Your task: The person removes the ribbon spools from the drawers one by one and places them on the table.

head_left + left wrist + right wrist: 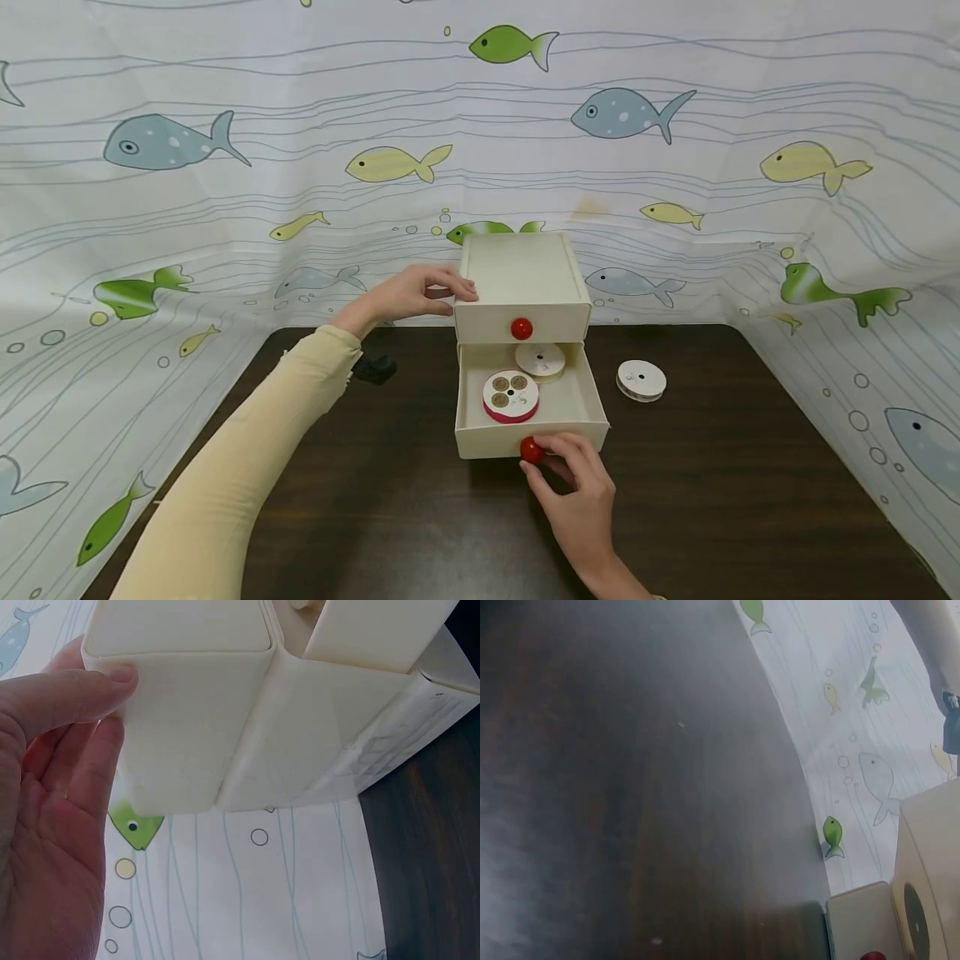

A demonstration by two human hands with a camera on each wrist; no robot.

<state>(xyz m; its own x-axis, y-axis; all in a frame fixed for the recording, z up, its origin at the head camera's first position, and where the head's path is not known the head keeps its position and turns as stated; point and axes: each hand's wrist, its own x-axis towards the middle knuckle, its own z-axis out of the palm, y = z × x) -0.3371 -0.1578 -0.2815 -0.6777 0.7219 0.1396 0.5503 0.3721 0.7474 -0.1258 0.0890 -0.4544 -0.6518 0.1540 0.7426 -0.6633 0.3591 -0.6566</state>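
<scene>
A cream two-drawer box [525, 262] stands at the back of the table. My left hand [412, 292] grips its upper left side, with the thumb [97, 694] against the cream wall in the left wrist view. The lower drawer [472, 442] is pulled out, and my right hand [581, 496] pinches its red knob [532, 450] between thumb and fingers. Inside lie a white spool with a red edge [512, 396] and, behind it, a white ribbon spool [542, 360]. The upper drawer [487, 323] is closed. The right hand is out of sight in the right wrist view.
Another white ribbon spool [641, 379] lies on the dark table [697, 467] to the right of the box. A fish-patterned sheet [300, 92] hangs behind and at both sides. A black object [373, 368] shows beside the left forearm.
</scene>
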